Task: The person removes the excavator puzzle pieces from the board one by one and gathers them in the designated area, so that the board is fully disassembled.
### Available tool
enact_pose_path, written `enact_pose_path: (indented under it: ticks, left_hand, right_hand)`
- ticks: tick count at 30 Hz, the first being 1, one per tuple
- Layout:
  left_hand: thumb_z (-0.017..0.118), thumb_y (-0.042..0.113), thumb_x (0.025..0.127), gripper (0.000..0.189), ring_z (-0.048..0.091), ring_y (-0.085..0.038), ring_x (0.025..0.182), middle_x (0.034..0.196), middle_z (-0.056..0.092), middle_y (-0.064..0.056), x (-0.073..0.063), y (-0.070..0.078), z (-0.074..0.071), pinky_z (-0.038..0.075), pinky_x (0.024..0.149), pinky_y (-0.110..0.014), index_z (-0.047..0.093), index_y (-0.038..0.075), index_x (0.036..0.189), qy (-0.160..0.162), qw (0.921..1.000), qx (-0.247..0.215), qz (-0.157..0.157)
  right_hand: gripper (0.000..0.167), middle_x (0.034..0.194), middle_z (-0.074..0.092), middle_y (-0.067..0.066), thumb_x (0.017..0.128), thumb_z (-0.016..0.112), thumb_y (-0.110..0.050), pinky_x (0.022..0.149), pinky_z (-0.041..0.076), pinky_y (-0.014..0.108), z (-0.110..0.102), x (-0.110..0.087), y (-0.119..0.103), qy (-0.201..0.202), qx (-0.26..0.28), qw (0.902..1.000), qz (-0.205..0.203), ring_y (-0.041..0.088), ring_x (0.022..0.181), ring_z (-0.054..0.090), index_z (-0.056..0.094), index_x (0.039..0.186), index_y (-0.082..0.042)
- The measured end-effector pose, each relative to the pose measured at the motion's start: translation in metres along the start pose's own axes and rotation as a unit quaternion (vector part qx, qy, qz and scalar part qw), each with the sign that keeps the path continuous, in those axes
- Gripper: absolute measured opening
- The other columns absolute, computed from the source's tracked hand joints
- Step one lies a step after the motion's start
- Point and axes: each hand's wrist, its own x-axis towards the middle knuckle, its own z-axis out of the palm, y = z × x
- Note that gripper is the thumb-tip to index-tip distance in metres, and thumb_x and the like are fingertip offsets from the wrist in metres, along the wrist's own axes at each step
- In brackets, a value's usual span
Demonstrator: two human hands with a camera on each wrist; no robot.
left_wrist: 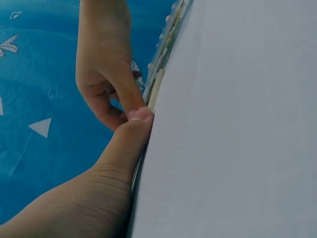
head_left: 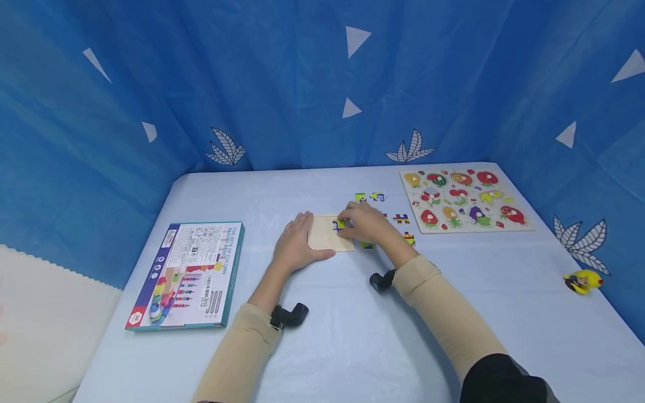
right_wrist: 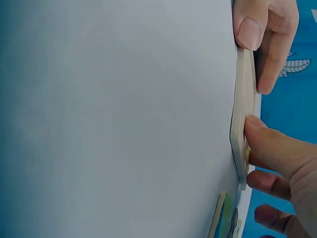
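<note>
A small, plain wooden puzzle board [head_left: 322, 238] lies flat on the table between both hands. My left hand [head_left: 294, 244] holds its left side, thumb by the near edge and fingers toward the far corner; in the right wrist view the left thumb [right_wrist: 249, 33] touches the board's edge. With thumb and fingers, my right hand [head_left: 367, 224] pinches a yellow and purple puzzle piece [head_left: 337, 225] at the board's upper right. The fingers cover part of this piece. Several loose puzzle pieces [head_left: 401, 219] lie right of the board, some partly hidden by the right hand.
A boxed bead toy [head_left: 201, 280] lies at the left. At the back right is a fruit peg puzzle [head_left: 471, 201]. A small yellow toy [head_left: 583, 281] sits near the right edge of the white table [head_left: 342, 336]. Blue curtains [head_left: 282, 84] with white shapes hang behind.
</note>
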Motion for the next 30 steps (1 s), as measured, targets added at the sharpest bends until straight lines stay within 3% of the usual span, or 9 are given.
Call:
enact_pose_path:
  ticks: [7,14,18,30]
  left_hand:
    - [0.071,0.075,0.069,0.120,0.021,-0.024,0.154,0.164,0.028,-0.008,0.0003,0.0004,-0.0011,0.019,0.126,-0.044,0.025,0.008,0.157,0.000,1.0000,0.001,0.000]
    - [0.072,0.075,0.069,0.120,0.020,-0.024,0.154,0.164,0.028,-0.008,0.0002,0.0007,-0.0013,0.018,0.126,-0.044,0.026,0.007,0.157,0.002,1.0000,0.000,0.000]
    - [0.072,0.075,0.069,0.120,0.020,-0.024,0.154,0.164,0.028,-0.008,0.0000,0.0011,-0.0009,0.019,0.126,-0.044,0.027,0.007,0.157,0.001,1.0000,0.001,-0.002]
    - [0.072,0.075,0.069,0.120,0.021,-0.024,0.154,0.164,0.029,-0.008,0.0004,0.0007,-0.0001,0.019,0.126,-0.045,0.027,0.008,0.157,0.003,1.0000,-0.002,-0.004]
  right_hand:
    - [0.042,0.115,0.063,-0.003,0.086,0.077,-0.038,0.105,0.047,0.042,0.0018,0.0033,-0.0010,-0.001,0.031,0.9995,-0.002,0.018,0.112,0.053,0.066,0.122,-0.020]
    - [0.038,0.102,0.065,0.002,0.085,0.078,-0.020,0.085,0.053,0.033,0.0024,0.0033,-0.0044,-0.013,0.124,0.9921,-0.008,0.019,0.093,0.059,0.062,0.121,-0.018]
    - [0.039,0.098,0.064,0.001,0.085,0.077,-0.020,0.077,0.052,0.030,0.0030,0.0021,-0.0054,-0.020,0.138,0.9902,0.003,0.019,0.087,0.058,0.061,0.121,-0.020]
    - [0.032,0.087,0.065,0.000,0.086,0.079,-0.024,0.069,0.051,0.028,0.0051,-0.0002,0.0023,-0.010,0.188,0.9820,0.009,0.017,0.078,0.059,0.065,0.115,-0.020]
